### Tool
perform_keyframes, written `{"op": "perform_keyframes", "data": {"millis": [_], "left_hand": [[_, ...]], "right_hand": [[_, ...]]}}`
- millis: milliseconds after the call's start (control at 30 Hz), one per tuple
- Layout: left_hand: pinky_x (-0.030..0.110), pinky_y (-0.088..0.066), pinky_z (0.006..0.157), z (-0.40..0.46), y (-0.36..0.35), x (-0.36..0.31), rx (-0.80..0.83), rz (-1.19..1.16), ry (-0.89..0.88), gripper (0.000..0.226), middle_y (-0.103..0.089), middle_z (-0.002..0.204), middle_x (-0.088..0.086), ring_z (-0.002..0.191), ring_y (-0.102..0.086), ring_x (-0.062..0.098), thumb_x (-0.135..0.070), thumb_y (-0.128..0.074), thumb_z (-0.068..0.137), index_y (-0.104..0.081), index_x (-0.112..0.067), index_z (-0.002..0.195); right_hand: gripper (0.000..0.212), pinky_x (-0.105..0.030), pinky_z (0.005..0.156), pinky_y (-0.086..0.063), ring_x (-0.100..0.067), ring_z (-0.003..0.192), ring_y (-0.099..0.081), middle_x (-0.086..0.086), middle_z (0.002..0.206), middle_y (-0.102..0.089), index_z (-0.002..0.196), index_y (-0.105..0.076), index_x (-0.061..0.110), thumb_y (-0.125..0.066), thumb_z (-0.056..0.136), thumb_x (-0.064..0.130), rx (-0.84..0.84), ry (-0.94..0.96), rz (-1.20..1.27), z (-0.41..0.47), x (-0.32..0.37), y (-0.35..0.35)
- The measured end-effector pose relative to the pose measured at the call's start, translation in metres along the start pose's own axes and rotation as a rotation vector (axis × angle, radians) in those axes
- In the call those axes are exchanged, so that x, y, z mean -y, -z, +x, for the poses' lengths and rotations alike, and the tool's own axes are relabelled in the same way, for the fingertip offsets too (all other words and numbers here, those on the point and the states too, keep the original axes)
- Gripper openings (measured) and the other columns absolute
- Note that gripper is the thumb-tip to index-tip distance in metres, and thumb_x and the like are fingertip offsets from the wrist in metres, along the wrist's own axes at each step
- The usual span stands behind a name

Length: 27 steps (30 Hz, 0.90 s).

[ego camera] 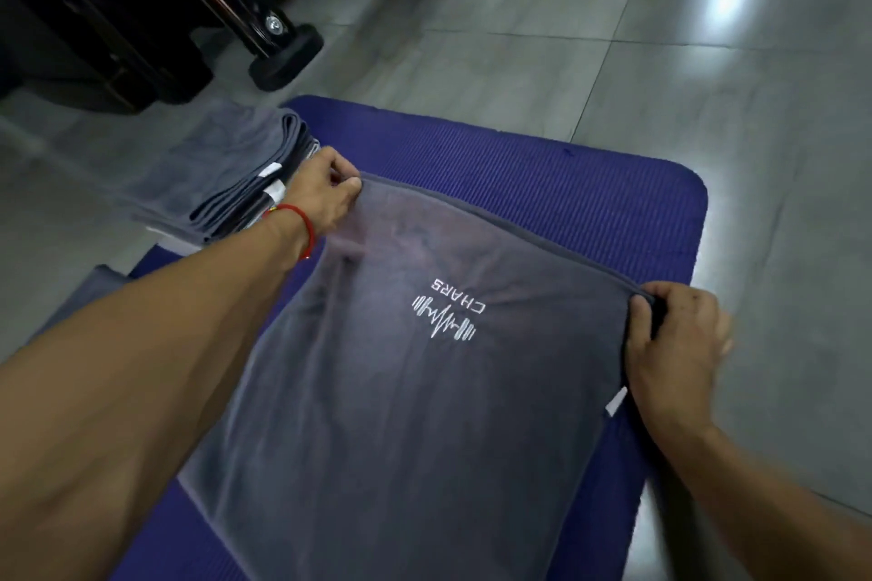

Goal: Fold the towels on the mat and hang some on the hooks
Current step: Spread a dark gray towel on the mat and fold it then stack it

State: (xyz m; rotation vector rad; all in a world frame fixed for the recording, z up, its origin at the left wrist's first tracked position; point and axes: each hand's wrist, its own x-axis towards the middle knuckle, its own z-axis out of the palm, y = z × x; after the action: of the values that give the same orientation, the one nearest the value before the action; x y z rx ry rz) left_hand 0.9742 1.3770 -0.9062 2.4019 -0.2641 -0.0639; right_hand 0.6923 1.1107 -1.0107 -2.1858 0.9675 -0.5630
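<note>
A dark grey towel [415,415] with a white embroidered logo lies spread on the blue ribbed mat [566,184]. My left hand [325,193] pinches the towel's far left corner. My right hand [674,344] grips its far right corner, fingers curled round the hem. The far edge between the two hands runs taut. A white tag shows on the towel's right edge below my right hand. The towel's near end runs out of the frame.
A stack of folded grey towels [226,175] sits at the mat's far left corner, partly on the grey tiled floor [613,38]. Black gym equipment with a round foot [283,57] stands beyond it at the back left.
</note>
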Motion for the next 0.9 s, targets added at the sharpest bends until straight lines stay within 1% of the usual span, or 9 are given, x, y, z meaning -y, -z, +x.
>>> {"op": "perform_keyframes", "data": {"millis": [100, 167, 267, 333, 400, 500, 600, 733, 900], "left_hand": [[0.029, -0.046, 0.075, -0.035, 0.041, -0.005, -0.042, -0.031, -0.032, 0.019, -0.057, 0.078, -0.004, 0.070, -0.053, 0.008, -0.002, -0.064, 0.092, -0.059, -0.018, 0.084], [0.019, -0.046, 0.066, -0.063, 0.070, -0.003, -0.126, -0.076, -0.032, 0.013, -0.057, 0.076, 0.000, 0.066, -0.052, 0.006, -0.001, -0.066, 0.092, -0.061, -0.014, 0.093], [0.011, -0.045, 0.056, -0.107, 0.121, -0.001, -0.268, -0.116, -0.026, 0.021, -0.057, 0.068, 0.002, 0.054, -0.049, -0.002, -0.002, -0.069, 0.090, -0.064, -0.015, 0.106], [0.019, -0.053, 0.069, -0.133, 0.160, 0.005, -0.333, -0.108, -0.008, 0.028, -0.064, 0.076, 0.007, 0.063, -0.056, 0.002, -0.006, -0.069, 0.091, -0.069, -0.015, 0.117], [0.032, -0.057, 0.086, -0.159, 0.202, 0.013, -0.407, -0.093, 0.016, 0.025, -0.072, 0.092, 0.008, 0.080, -0.065, 0.013, -0.011, -0.070, 0.092, -0.073, -0.013, 0.117], [0.044, -0.059, 0.090, -0.202, 0.264, 0.027, -0.573, -0.118, 0.066, 0.015, -0.075, 0.096, 0.008, 0.090, -0.071, 0.024, -0.016, -0.071, 0.093, -0.075, -0.018, 0.107], [0.042, -0.060, 0.088, -0.248, 0.314, 0.038, -0.703, -0.155, 0.129, 0.012, -0.073, 0.094, 0.010, 0.089, -0.071, 0.025, -0.017, -0.071, 0.094, -0.072, -0.015, 0.105], [0.033, -0.060, 0.078, -0.308, 0.360, 0.040, -0.830, -0.155, 0.171, 0.013, -0.071, 0.094, 0.004, 0.088, -0.070, 0.018, -0.023, -0.069, 0.095, -0.069, -0.015, 0.105], [0.031, -0.058, 0.080, -0.381, 0.394, 0.045, -0.924, -0.189, 0.222, 0.014, -0.069, 0.102, 0.004, 0.093, -0.069, 0.014, -0.021, -0.062, 0.098, -0.065, -0.015, 0.111]], "right_hand": [[0.015, -0.047, 0.089, -0.040, -0.031, 0.096, -0.058, -0.002, 0.097, -0.068, 0.103, -0.067, 0.020, -0.053, 0.102, 0.026, 0.052, 0.070, -0.023, 0.002, 0.007, 0.029], [0.016, -0.034, 0.079, -0.041, -0.022, 0.083, -0.058, -0.005, 0.094, -0.071, 0.104, -0.069, 0.015, -0.056, 0.102, 0.024, 0.083, 0.160, -0.005, 0.003, 0.027, 0.052], [0.024, -0.032, 0.084, -0.045, -0.021, 0.091, -0.060, -0.006, 0.106, -0.071, 0.118, -0.068, 0.010, -0.058, 0.102, 0.025, 0.254, 0.310, 0.038, 0.014, 0.079, 0.075], [0.025, -0.036, 0.087, -0.049, -0.026, 0.095, -0.065, -0.004, 0.101, -0.072, 0.117, -0.070, 0.013, -0.061, 0.100, 0.029, 0.362, 0.454, -0.002, 0.028, 0.119, 0.082], [0.013, -0.033, 0.077, -0.048, -0.021, 0.078, -0.064, 0.002, 0.081, -0.067, 0.099, -0.070, 0.015, -0.064, 0.098, 0.027, 0.424, 0.571, 0.003, 0.040, 0.169, 0.092], [0.021, -0.033, 0.064, -0.053, -0.022, 0.063, -0.063, -0.006, 0.073, -0.066, 0.086, -0.065, 0.008, -0.062, 0.101, 0.023, 0.507, 0.661, -0.003, 0.049, 0.253, 0.111], [0.021, -0.037, 0.059, -0.064, -0.027, 0.074, -0.070, -0.018, 0.086, -0.068, 0.096, -0.066, 0.000, -0.057, 0.104, 0.017, 0.710, 0.653, 0.086, 0.041, 0.334, 0.133], [0.017, -0.042, 0.068, -0.065, -0.039, 0.088, -0.072, -0.028, 0.099, -0.068, 0.100, -0.067, 0.003, -0.058, 0.103, 0.016, 0.755, 0.756, 0.215, 0.020, 0.416, 0.140], [0.014, -0.032, 0.060, -0.064, -0.037, 0.091, -0.064, -0.028, 0.100, -0.060, 0.104, -0.063, 0.000, -0.055, 0.104, 0.010, 0.853, 0.763, 0.410, -0.022, 0.465, 0.116]]}}
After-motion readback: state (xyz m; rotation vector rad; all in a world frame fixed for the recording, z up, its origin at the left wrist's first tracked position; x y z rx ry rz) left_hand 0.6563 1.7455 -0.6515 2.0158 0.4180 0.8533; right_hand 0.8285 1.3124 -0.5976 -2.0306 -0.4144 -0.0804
